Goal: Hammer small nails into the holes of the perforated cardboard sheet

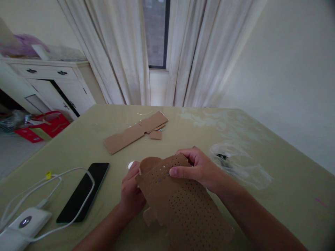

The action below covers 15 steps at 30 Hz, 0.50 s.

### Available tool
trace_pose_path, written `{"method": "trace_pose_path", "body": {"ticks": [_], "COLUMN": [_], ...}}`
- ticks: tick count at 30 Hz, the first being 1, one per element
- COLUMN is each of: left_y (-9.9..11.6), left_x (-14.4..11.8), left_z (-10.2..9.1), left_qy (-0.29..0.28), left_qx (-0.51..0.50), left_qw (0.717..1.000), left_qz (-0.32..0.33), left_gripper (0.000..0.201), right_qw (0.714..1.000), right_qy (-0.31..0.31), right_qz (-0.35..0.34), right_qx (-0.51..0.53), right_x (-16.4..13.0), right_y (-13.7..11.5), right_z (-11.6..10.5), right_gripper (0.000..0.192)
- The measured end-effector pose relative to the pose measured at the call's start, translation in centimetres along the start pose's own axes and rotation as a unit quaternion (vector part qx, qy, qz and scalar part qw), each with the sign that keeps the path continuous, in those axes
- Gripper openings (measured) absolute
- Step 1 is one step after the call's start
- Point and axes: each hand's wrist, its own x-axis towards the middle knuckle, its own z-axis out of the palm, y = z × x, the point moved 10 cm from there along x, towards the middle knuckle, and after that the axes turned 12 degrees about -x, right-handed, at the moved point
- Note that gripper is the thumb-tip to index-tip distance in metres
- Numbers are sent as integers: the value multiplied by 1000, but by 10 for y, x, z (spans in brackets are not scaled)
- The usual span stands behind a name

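Observation:
A brown sheet of cardboard (pixel 187 202), punched with rows of small holes, is held up between my two hands above the table. Its near end runs out of the bottom of the view, and its edges look torn. My right hand (pixel 192 167) pinches the far edge, thumb on top near the holes and fingers behind. My left hand (pixel 132 191) grips the left edge beside a curled flap (pixel 149 164); most of its fingers are hidden behind the cardboard. Near the left fingertips a small white patch shows on the table, too unclear to name.
Cardboard strips (pixel 136 134) lie farther back on the table (pixel 183 129). At left are a dark phone (pixel 83 193) and a white power bank (pixel 26 226) with a looped cable (pixel 65 172). A clear plastic bag (pixel 243 167) lies right. Curtains (pixel 125 52) hang behind.

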Motion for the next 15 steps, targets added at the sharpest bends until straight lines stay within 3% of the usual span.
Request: {"method": "trace_pose_path", "body": {"ticks": [5,15], "left_y": [11,29], "left_x": [6,4], "left_z": [-2,3], "left_qy": [5,-4], "left_qx": [-15,-36], "left_qw": [1000,996], "left_qz": [20,79], "left_gripper": [26,26], "right_qw": [999,991], "right_qy": [34,32], "right_qz": [0,4], "right_qx": [-23,-132], "right_x": [3,-6], "right_y": [7,5], "right_z": [-9,-4], "right_gripper": [43,47]}}
